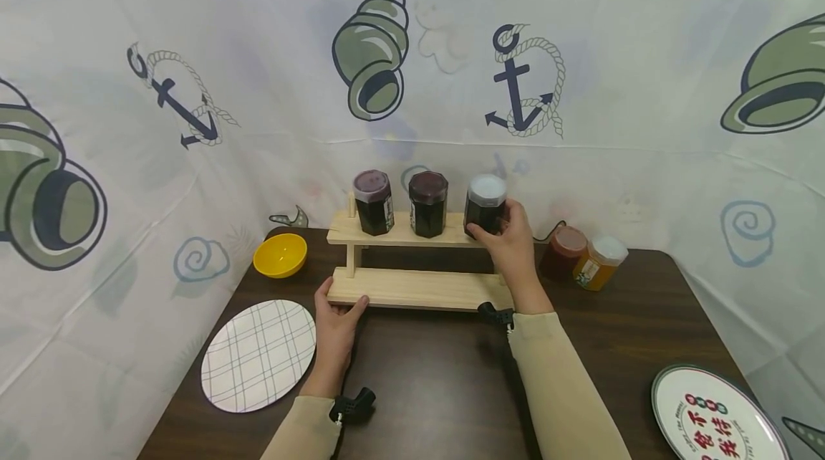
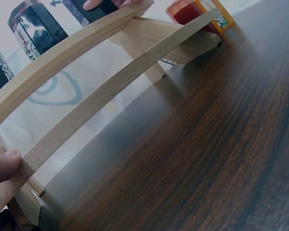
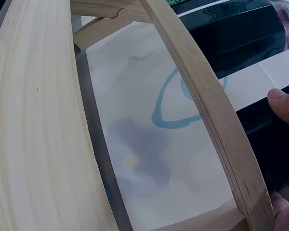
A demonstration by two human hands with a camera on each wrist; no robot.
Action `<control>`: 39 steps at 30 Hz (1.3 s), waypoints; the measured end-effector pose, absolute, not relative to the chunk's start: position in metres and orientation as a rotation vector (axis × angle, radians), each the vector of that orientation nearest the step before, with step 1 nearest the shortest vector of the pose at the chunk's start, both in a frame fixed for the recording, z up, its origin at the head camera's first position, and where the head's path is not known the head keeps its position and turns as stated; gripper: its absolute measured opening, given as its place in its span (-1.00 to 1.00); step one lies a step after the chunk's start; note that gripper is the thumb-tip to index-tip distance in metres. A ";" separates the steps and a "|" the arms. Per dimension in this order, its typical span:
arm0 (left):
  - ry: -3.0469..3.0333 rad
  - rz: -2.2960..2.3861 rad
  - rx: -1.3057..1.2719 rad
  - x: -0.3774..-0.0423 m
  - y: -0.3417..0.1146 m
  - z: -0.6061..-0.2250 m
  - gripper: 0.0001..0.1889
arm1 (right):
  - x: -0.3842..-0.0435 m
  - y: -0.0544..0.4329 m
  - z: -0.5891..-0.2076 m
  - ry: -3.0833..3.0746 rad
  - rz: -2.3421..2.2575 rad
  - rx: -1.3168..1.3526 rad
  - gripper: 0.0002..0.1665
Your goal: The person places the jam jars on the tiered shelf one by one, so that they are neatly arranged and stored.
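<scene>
A two-tier wooden rack [image 1: 412, 288] stands at the back of the table. Along its upper tier are a dark jar with a purplish lid [image 1: 374, 203], a dark jar with a maroon lid [image 1: 428, 205] and a dark jar with a white lid [image 1: 486, 205]. My right hand [image 1: 509, 245] grips that white-lidded jar at the tier's right end, thumb in front. Whether its base rests on the wood is hidden. At the lower tier's left end, my left hand [image 1: 336, 327] holds the board's front edge; its thumb [image 2: 7, 166] presses the front in the left wrist view.
Right of the rack stand a red-brown jar [image 1: 563, 252] and an amber jar with a white lid [image 1: 599, 263]. A yellow bowl [image 1: 280, 256] and a checked round plate [image 1: 259, 356] lie to the left. A plate with red lettering [image 1: 715, 417] is at the front right.
</scene>
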State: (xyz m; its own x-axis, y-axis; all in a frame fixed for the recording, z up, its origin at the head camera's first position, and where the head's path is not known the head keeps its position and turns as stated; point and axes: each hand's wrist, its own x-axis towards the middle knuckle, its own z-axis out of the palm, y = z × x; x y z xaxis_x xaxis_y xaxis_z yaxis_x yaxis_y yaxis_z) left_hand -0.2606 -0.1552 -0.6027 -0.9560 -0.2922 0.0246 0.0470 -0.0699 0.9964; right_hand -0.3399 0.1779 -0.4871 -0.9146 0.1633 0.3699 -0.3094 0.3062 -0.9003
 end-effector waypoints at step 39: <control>-1.989 -2.120 0.297 -0.262 -0.155 -0.603 0.04 | -0.259 0.255 -0.466 -1.711 1.584 0.069 -0.12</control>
